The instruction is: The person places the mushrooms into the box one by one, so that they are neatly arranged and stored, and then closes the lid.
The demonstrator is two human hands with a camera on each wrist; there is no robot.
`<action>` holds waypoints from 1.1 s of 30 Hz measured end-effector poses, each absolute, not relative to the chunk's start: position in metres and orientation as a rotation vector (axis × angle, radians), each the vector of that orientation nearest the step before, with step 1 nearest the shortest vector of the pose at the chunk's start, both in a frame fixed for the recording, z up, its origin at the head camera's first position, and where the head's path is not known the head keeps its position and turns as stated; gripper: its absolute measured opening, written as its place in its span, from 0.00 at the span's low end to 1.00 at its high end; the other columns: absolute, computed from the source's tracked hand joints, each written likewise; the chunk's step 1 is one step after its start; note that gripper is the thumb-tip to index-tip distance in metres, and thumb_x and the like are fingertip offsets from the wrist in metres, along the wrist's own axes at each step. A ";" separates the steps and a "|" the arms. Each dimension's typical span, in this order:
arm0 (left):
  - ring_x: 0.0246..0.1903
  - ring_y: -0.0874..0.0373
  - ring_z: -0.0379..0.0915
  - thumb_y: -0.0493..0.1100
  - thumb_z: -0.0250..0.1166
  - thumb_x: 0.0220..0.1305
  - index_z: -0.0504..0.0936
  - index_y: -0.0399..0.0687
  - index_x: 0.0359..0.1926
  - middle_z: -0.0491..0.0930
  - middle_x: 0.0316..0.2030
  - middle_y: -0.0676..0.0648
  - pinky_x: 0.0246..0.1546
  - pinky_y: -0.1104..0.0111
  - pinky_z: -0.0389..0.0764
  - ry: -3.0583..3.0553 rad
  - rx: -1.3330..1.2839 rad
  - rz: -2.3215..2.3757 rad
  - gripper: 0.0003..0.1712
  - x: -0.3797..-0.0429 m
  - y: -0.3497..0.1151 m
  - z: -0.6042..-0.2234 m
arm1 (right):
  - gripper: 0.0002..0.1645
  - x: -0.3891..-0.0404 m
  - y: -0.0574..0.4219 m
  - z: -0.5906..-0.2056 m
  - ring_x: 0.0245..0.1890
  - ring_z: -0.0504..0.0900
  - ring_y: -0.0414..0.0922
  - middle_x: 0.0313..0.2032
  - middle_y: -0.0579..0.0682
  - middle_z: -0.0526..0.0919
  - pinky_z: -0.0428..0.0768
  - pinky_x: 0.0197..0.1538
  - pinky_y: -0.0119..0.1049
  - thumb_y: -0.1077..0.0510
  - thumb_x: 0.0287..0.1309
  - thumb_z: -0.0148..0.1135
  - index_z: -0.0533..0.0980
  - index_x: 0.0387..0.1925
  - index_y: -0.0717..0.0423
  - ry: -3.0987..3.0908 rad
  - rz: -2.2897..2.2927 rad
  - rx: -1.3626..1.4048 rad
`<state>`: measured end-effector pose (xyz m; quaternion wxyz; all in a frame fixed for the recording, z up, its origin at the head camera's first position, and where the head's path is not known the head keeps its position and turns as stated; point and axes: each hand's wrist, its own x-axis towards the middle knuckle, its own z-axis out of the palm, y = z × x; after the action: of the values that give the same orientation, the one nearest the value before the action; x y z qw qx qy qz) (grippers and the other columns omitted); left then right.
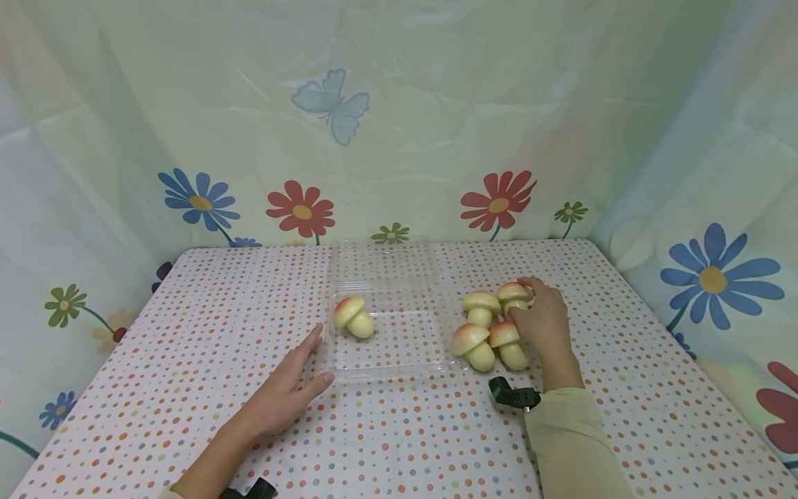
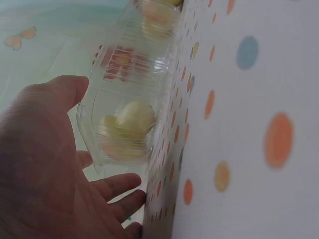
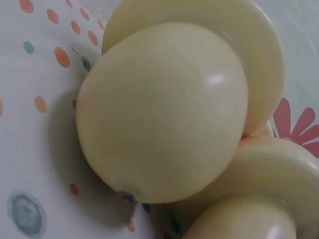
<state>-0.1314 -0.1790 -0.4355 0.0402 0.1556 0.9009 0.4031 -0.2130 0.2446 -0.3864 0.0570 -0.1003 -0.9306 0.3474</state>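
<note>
A clear plastic clamshell box (image 1: pixel 393 371) lies with its lid raised behind it, and one toy mushroom (image 1: pixel 354 317) with a reddish cap sits at its left inside. My left hand (image 1: pixel 283 388) is at the box's left edge, fingers extended; in the left wrist view its thumb is right at the box rim (image 2: pixel 84 124). To the right of the box, several mushrooms stand bunched together. My right hand (image 1: pixel 545 315) pinches the back right mushroom (image 1: pixel 512 294) of that bunch between thumb and fingers. The right wrist view shows a pale mushroom stem (image 3: pixel 164 114) close up, with the hand out of sight.
Beside the gripped mushroom are others: one at the back left (image 1: pixel 480 308), one at the front left (image 1: pixel 472 345) and one at the front right (image 1: pixel 510 345). The dotted tablecloth (image 1: pixel 399 443) covers the table. A flowered curtain (image 1: pixel 399 138) hangs behind it.
</note>
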 end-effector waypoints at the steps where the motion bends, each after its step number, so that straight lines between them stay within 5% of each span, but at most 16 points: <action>1: 0.79 0.37 0.49 0.56 0.58 0.78 0.43 0.52 0.84 0.56 0.79 0.35 0.77 0.37 0.51 2.760 0.476 1.235 0.47 -0.131 -0.179 -0.435 | 0.39 -0.213 0.244 -0.386 0.66 0.66 0.73 0.67 0.78 0.63 0.69 0.65 0.70 0.63 0.62 0.59 0.63 0.74 0.63 -2.816 1.054 -0.307; 9: 0.79 0.37 0.49 0.56 0.58 0.78 0.43 0.51 0.84 0.56 0.79 0.35 0.77 0.38 0.50 2.757 0.464 1.228 0.47 -0.131 -0.179 -0.435 | 0.39 -0.211 0.243 -0.385 0.61 0.67 0.71 0.65 0.77 0.64 0.72 0.60 0.68 0.63 0.62 0.59 0.63 0.74 0.62 -2.775 1.045 -0.324; 23: 0.79 0.37 0.50 0.55 0.58 0.78 0.43 0.52 0.84 0.58 0.79 0.35 0.77 0.37 0.51 2.761 0.461 1.222 0.47 -0.131 -0.179 -0.434 | 0.37 -0.211 0.238 -0.376 0.67 0.65 0.74 0.70 0.74 0.61 0.68 0.66 0.71 0.63 0.66 0.59 0.63 0.76 0.58 -2.711 1.024 -0.325; 33: 0.79 0.37 0.50 0.55 0.58 0.78 0.43 0.52 0.84 0.58 0.79 0.35 0.77 0.37 0.51 2.761 0.460 1.223 0.47 -0.131 -0.179 -0.435 | 0.38 -0.207 0.232 -0.367 0.57 0.73 0.64 0.68 0.71 0.64 0.76 0.55 0.60 0.63 0.65 0.60 0.65 0.76 0.56 -2.612 1.035 -0.322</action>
<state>-0.1311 -0.1790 -0.4350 0.0435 0.1503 0.9031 0.3999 -0.2068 0.2320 -0.3671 0.1562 -0.1125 -0.9123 0.3615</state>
